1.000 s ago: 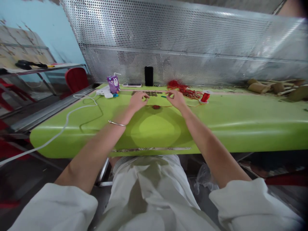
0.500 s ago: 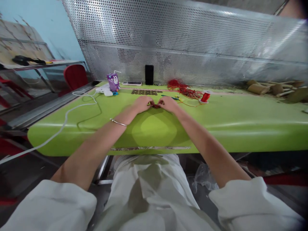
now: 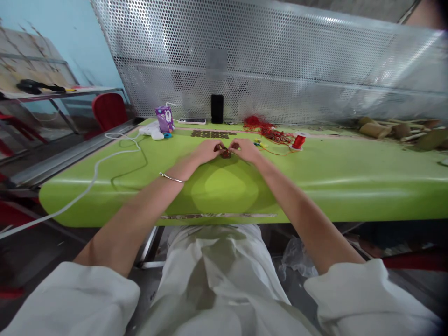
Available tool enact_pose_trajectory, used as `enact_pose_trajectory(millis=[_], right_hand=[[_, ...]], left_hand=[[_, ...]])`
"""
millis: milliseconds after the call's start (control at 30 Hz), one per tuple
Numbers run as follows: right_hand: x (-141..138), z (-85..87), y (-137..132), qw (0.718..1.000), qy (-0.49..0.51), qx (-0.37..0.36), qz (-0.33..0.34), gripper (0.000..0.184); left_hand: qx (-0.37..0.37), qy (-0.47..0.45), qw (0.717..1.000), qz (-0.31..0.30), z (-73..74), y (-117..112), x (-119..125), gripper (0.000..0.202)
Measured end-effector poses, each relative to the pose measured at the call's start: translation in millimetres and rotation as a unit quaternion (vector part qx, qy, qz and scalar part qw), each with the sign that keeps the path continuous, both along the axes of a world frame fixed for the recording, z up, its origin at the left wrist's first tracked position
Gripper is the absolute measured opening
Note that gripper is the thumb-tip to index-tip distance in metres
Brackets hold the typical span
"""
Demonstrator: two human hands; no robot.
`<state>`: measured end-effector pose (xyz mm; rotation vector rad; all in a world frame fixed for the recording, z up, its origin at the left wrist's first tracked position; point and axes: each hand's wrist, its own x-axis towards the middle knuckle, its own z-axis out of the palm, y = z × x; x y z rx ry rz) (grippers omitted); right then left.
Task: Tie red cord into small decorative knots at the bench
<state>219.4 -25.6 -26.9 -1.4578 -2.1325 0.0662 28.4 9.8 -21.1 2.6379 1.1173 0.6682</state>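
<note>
A small reddish-brown piece (image 3: 226, 153), too small to name, is held between my hands above the green table. My left hand (image 3: 210, 151) pinches its left side with thumb and forefinger. From the other side, my right hand (image 3: 244, 150) pinches the upper right of the same piece. Just behind my hands lie rows of small dark brown discs (image 3: 212, 134). A tool with yellow parts (image 3: 258, 143) is partly hidden behind my right hand. Farther right stands a spool of red thread (image 3: 298, 141), with a thin strand running left from it.
A tangle of red thread (image 3: 261, 125) lies at the back. A black phone (image 3: 217, 108) leans on the perforated metal screen (image 3: 280, 70). At left are a purple box (image 3: 164, 119) and a white cable (image 3: 96, 172). Wooden pieces (image 3: 376, 129) are heaped at right.
The small reddish-brown piece has turned from nearly flat to more upright, showing more of its face. My fingertips have shifted slightly around it; both hands stay in about the same place.
</note>
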Motion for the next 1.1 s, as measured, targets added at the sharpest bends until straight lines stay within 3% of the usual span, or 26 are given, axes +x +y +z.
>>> enact_pose_trajectory(millis=[233, 500, 867, 1100], right_hand=[[3, -2.5, 0, 1.0, 0.017, -0.01, 0.012, 0.012], [2, -3.4, 2, 0.998, 0.054, -0.012, 0.01, 0.035], [-1, 1.6, 2, 0.999, -0.008, 0.025, -0.029, 0.024], [-5, 4.0, -4, 0.998, -0.014, 0.044, -0.036, 0.024]], left_hand=[[-0.002, -0.02, 0.999, 0.027, 1.6, -1, 1, 0.01], [0.036, -0.024, 0.995, 0.091, 8.1, -3, 4, 0.011], [0.037, -0.023, 0.996, 0.083, 8.4, -4, 4, 0.007], [0.038, -0.05, 0.996, 0.07, 10.5, -9, 0, 0.019]])
